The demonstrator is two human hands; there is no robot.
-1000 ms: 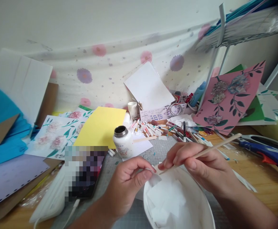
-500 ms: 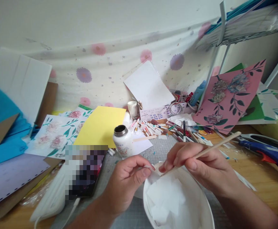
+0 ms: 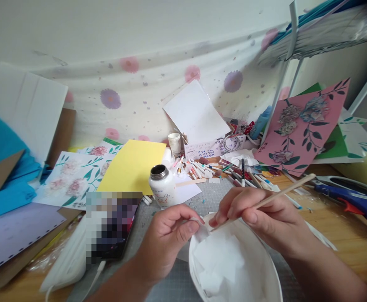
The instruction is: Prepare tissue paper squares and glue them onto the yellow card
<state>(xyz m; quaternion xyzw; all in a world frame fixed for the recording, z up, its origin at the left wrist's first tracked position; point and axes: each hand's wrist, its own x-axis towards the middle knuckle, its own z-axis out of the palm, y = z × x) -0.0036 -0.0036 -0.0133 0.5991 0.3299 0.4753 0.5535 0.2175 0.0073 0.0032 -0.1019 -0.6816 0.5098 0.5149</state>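
Between thumb and forefinger, my left hand [image 3: 167, 239] pinches a small white paper piece [image 3: 206, 226] at the far rim of a white bowl [image 3: 273, 268]. My right hand [image 3: 265, 218] grips a thin wooden stick [image 3: 284, 192], its lower tip touching or very close to that paper piece. The stick slants up to the right. Inside the bowl lie several white paper squares [image 3: 217, 260], overlapping one another. The bowl's near side runs out of the picture.
A white bottle without its lid [image 3: 161, 188] stands beyond my left hand, near a yellow sheet [image 3: 133, 165]. A phone [image 3: 117, 230] lies at left. Scattered markers [image 3: 199, 170] fill the back. A blue glue gun [image 3: 353, 199] is at right, by a pink flower picture [image 3: 305, 126].
The stick and my right fingers have shifted very slightly left and down at the paper piece. My left hand stays in place, still pinching.
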